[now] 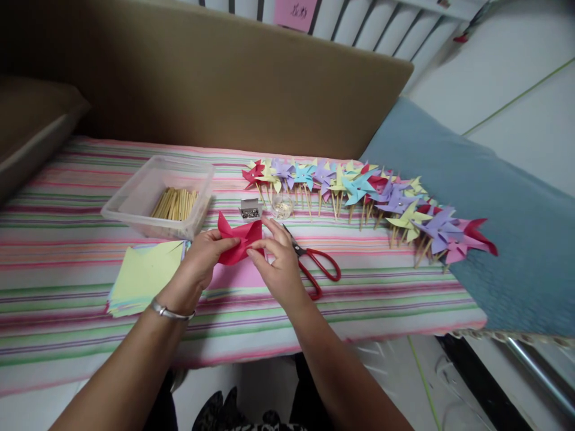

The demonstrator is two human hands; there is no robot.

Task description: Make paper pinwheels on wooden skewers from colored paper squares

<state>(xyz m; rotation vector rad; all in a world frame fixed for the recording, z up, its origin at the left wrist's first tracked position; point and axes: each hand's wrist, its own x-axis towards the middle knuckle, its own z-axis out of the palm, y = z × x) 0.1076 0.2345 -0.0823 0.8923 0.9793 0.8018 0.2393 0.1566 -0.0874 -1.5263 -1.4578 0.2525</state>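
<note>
Uncut-looking paper stack (146,275) at left, loose; clear tub (128,208) behind it held plenty of unused sticks (175,205). Left hand (204,254) pinched the red paper (245,231) mid-air over a pink sheet (236,276); right hand (278,263) pinched its near right part, fingertips narrow. Red piece looked part-folded, no stick visible. Small box (250,203) of metal bits stood just behind, scissors (309,252) right of it. Far right: many pinwheels (358,187) on sticks, apparently finished; batch judged well along, red one pending.
</note>
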